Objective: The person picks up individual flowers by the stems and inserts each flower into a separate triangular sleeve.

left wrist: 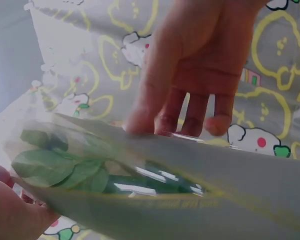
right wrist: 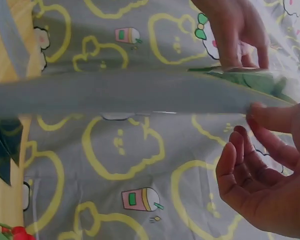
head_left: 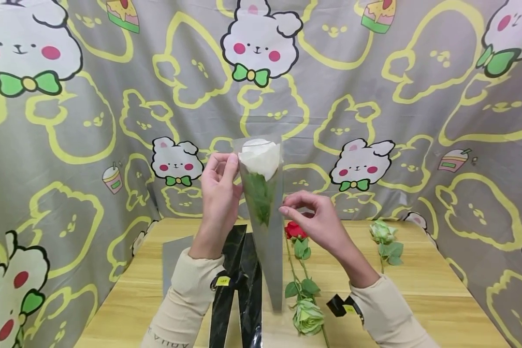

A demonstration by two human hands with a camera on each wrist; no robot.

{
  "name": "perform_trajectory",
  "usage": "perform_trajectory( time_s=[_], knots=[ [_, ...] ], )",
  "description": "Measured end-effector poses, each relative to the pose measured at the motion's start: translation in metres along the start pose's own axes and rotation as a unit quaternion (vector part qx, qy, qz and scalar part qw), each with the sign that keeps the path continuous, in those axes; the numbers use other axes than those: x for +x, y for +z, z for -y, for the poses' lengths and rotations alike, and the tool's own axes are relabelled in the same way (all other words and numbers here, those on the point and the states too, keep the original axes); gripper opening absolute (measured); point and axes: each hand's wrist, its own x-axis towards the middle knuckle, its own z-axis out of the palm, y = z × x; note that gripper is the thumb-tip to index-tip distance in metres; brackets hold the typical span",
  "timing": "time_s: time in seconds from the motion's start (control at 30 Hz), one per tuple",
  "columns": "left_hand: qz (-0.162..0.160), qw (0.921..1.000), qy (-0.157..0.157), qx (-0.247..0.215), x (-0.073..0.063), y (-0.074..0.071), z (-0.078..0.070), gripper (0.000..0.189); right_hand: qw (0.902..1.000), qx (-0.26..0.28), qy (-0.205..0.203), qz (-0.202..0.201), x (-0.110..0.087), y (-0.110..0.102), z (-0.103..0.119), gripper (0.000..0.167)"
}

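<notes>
In the head view, both hands are at the wrapper [head_left: 269,241], which is held upright in the middle, wide end up, tapering downward. A white rose [head_left: 261,157] sits in its wide end, leaves [head_left: 261,195] below the bloom. The left hand [head_left: 219,191] pinches the upper left edge beside the bloom; the right hand [head_left: 315,215] pinches the right edge lower down. On the surface [head_left: 417,295] lie black sheets [head_left: 250,285], a grey sheet [head_left: 176,249] to their left, a red rose [head_left: 297,230] and a green rose [head_left: 309,317] close together on the right, and a second green rose [head_left: 383,232] well apart at far right. A rabbit-print curtain [head_left: 422,130] hangs behind.

In the left wrist view, the wrapper lies across the frame, leaves showing through its clear part. The left hand is blurred at lower left, seemingly gripping the edge there; the right hand's thumb touches the opposite edge.

In the right wrist view, the right hand's thumb and forefinger pinch the wrapper's lower edge, the other fingers loosely curled. The left hand is at the upper edge.
</notes>
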Motion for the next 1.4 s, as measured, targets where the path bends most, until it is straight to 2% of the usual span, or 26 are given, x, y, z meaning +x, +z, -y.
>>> perform_trajectory(
  time_s=[0.17, 0.23, 0.3, 0.37, 0.5, 0.63, 0.8, 0.93, 1.03, 1.17, 1.3, 1.4],
  knots=[
    [-0.027, 0.9996, -0.007, -0.004, 0.003, -0.003, 0.000, 0.010, 0.9995, -0.005, -0.030, -0.002, -0.004, 0.002, 0.000, 0.007],
    [-0.026, 0.9996, -0.013, -0.007, 0.003, -0.005, 0.000, 0.010, 0.9995, -0.008, -0.029, 0.002, -0.004, 0.000, 0.001, 0.005],
    [-0.012, 0.9997, -0.021, -0.002, 0.003, -0.006, 0.001, 0.010, 0.9998, -0.001, -0.021, 0.003, -0.004, -0.001, 0.002, 0.002],
    [0.009, 0.9996, -0.028, 0.004, 0.003, -0.007, 0.001, 0.011, 0.9996, 0.013, -0.019, -0.017, -0.001, -0.003, 0.004, 0.009],
    [0.052, 0.9973, -0.044, 0.028, 0.001, -0.009, 0.003, 0.012, 0.9934, 0.046, -0.045, -0.094, 0.013, -0.009, 0.013, 0.018],
    [0.069, 0.9934, -0.054, 0.073, -0.001, -0.010, 0.005, 0.012, 0.9849, 0.082, -0.069, -0.136, 0.031, -0.017, 0.022, 0.021],
    [0.079, 0.9886, -0.063, 0.113, -0.003, -0.010, 0.006, 0.010, 0.9836, 0.116, -0.053, -0.128, 0.038, -0.024, 0.025, 0.018],
    [0.074, 0.9907, -0.064, 0.095, -0.004, -0.010, 0.008, 0.012, 0.9818, 0.125, -0.045, -0.136, 0.038, -0.027, 0.025, 0.015],
    [0.070, 0.9919, -0.053, 0.092, -0.005, -0.009, 0.010, 0.011, 0.9776, 0.134, -0.045, -0.156, 0.038, -0.028, 0.027, 0.013],
    [0.074, 0.9891, -0.031, 0.123, -0.007, -0.007, 0.015, 0.004, 0.9789, 0.122, -0.051, -0.156, 0.038, -0.025, 0.033, 0.015],
    [0.079, 0.9868, -0.029, 0.139, -0.011, -0.007, 0.019, 0.017, 0.9780, 0.113, -0.067, -0.162, 0.040, -0.021, 0.037, 0.017],
    [0.103, 0.9839, -0.041, 0.140, -0.016, -0.011, 0.026, 0.034, 0.9765, 0.092, -0.086, -0.175, 0.041, -0.022, 0.040, 0.016]
  ],
)
